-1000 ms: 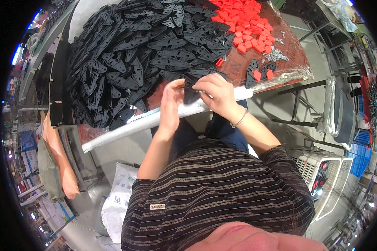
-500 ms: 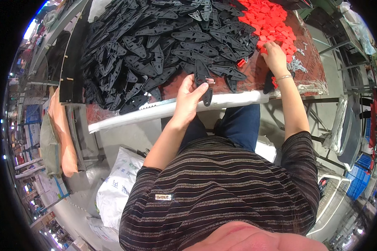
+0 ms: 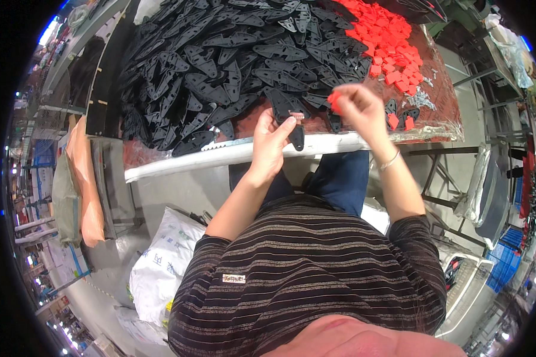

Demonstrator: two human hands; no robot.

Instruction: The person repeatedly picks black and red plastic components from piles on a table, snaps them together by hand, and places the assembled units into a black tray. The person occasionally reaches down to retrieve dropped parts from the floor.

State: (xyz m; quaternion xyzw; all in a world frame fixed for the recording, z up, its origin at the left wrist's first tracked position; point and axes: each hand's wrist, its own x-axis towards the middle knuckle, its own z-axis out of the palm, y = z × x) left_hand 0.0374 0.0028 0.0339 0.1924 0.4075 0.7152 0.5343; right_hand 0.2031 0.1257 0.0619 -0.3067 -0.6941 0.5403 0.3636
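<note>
My left hand (image 3: 271, 143) pinches a flat black plastic part (image 3: 280, 106) between thumb and fingers at the table's front edge. A small metal spring (image 3: 298, 116) shows on that part beside my thumb tip. My right hand (image 3: 364, 114), somewhat blurred, holds a small red plastic piece (image 3: 335, 102) in its fingertips, to the right of the black part and apart from it. Beyond my left hand spreads a big heap of similar black parts (image 3: 220, 71). A heap of red pieces (image 3: 393, 53) lies at the far right.
Small silvery metal pieces (image 3: 421, 99) lie right of the red heap. Nearer me, red pieces (image 3: 393, 121) sit with black parts. A white padded strip (image 3: 220, 156) runs along the table's front edge; a dark board (image 3: 104, 89) borders its left. A white sack (image 3: 164, 268) stands on the floor.
My right hand has come away from the red heap, moving left and nearer me with a red piece in its fingers. My left hand keeps the black part in nearly the same place.
</note>
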